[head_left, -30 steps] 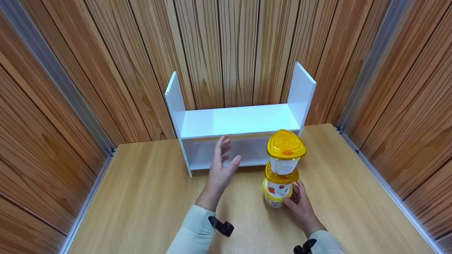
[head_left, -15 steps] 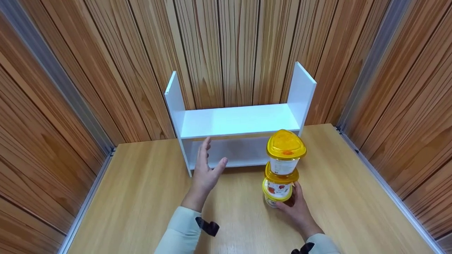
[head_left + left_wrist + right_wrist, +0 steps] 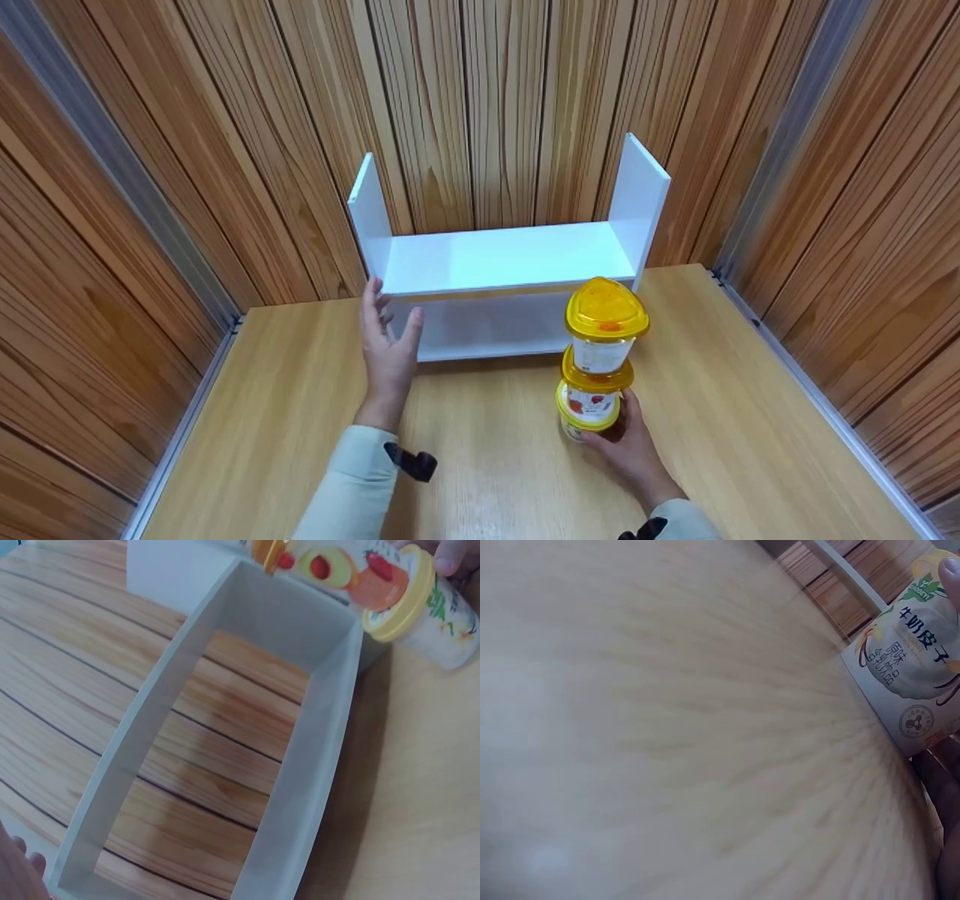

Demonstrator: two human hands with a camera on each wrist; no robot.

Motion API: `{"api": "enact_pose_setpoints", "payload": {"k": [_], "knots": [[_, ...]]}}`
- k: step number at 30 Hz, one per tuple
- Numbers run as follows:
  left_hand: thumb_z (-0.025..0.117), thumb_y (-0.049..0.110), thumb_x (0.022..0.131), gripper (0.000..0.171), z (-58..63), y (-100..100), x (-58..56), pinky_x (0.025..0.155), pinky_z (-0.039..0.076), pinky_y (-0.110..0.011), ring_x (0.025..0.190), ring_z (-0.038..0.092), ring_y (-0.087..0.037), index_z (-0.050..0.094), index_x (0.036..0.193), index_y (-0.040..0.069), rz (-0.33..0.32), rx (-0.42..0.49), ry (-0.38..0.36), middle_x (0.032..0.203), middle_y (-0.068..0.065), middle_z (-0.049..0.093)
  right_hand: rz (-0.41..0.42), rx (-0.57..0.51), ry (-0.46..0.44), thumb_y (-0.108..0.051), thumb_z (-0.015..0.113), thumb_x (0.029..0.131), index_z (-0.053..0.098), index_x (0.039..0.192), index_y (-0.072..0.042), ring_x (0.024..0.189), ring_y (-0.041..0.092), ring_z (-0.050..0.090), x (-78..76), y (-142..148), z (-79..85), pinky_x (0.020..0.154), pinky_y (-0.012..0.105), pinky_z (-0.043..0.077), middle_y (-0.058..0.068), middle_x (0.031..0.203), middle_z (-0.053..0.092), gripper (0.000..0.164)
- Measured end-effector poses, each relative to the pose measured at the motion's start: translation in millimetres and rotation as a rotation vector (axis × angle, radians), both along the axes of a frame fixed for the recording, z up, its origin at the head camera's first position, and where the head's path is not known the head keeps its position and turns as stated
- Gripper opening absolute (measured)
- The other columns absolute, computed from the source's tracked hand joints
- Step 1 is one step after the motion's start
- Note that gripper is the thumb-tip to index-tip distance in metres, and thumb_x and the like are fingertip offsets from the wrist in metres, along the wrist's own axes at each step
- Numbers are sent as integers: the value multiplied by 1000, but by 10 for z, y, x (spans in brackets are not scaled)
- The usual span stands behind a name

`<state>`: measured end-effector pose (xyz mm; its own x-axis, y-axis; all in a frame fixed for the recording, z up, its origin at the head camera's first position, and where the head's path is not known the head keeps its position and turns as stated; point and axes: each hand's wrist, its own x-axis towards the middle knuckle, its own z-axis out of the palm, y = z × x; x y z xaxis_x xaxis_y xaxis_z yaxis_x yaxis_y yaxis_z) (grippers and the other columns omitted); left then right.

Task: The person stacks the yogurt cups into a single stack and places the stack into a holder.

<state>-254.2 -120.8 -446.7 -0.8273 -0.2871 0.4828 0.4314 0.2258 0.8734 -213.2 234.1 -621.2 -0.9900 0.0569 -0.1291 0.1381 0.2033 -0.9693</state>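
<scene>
Three lidded cups stand stacked on the table. The top cup (image 3: pixel 606 319) has a domed amber-yellow lid, the middle cup (image 3: pixel 592 401) shows printed fruit, and the bottom cup (image 3: pixel 911 652) has a white label with dark lettering. My right hand (image 3: pixel 637 454) grips the bottom cup low down, thumb on the near side and fingers round the right. Off to the left, my left hand (image 3: pixel 388 360) holds nothing, with fingers raised and thumb apart. It overlaps the left end of the white shelf (image 3: pixel 510 259) in the head view.
The two-tier white shelf stands against the wood-panelled back wall (image 3: pixel 510 112), its frame (image 3: pixel 330 712) open at the back. The cup stack is in front of its right end. Wood-panelled walls enclose the table (image 3: pixel 495 457) on both sides, with metal rails along the edges.
My left hand has moved left, from before the shelf's middle to its left end. My right hand has shifted slightly left, its thumb further across the bottom cup. The stack has stayed in place.
</scene>
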Motion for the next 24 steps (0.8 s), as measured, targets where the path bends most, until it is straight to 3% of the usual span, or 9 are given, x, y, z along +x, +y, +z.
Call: {"api": "enact_pose_setpoints", "payload": {"k": [8, 18, 24], "knots": [[68, 22, 97, 78, 11, -166, -221, 119, 29, -44, 144, 34, -26, 23, 160, 20, 41, 73, -86, 162, -4, 29, 11, 3, 1, -49, 92, 64, 18, 156, -28, 141, 33, 40, -9, 23, -34, 118, 54, 30, 8, 158, 36, 120], [70, 27, 96, 76, 140, -250, -413, 113, 35, -46, 138, 37, -26, 28, 159, 20, 108, 69, -194, 156, -6, 36, 15, -7, 42, -43, 91, 70, 19, 156, -25, 141, 33, 40, 15, 18, -54, 118, 53, 30, 9, 156, 38, 114], [68, 27, 98, 75, 180, -305, -533, 120, 29, -42, 145, 33, -27, 27, 160, 24, 86, 93, -252, 159, -5, 34, 25, -19, 26, -45, 89, 73, 18, 157, -26, 142, 32, 40, 7, 36, -31, 119, 54, 29, 8, 157, 37, 112]]}}
